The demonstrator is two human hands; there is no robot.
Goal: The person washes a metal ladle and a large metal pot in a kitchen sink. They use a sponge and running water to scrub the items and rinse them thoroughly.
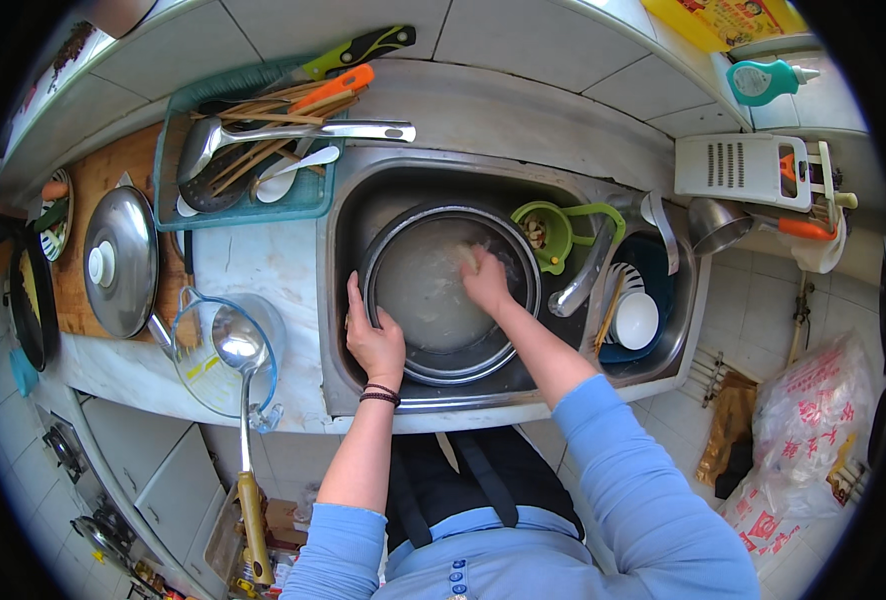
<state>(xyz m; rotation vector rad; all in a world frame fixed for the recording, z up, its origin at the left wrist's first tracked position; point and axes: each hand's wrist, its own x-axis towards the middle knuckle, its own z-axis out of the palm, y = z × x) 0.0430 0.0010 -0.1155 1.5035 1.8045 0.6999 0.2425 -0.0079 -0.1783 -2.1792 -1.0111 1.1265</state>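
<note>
A wide metal pot (452,375) sits in the large basin of a stainless-steel sink (353,225). Cloudy whitish water (428,277) covers its bottom. With its thumb at the rim and its fingers along the outer wall, my left hand (379,341) holds the pot's left side. My right hand (486,281) reaches inside, fingers curled around a pale, soft-looking piece (467,259), blurred and partly hidden, perhaps a cloth or sponge. Close to the pot's right rim are a green plastic strainer (555,229) with food scraps and the metal faucet (581,281).
A teal basket (244,217) of utensils, including a green-handled knife (360,51), stands behind left. A ladle (246,405) rests in a glass measuring jug (221,382), its handle overhanging the counter. The smaller basin holds a white bowl (635,320). Plastic bags (810,427) lie right.
</note>
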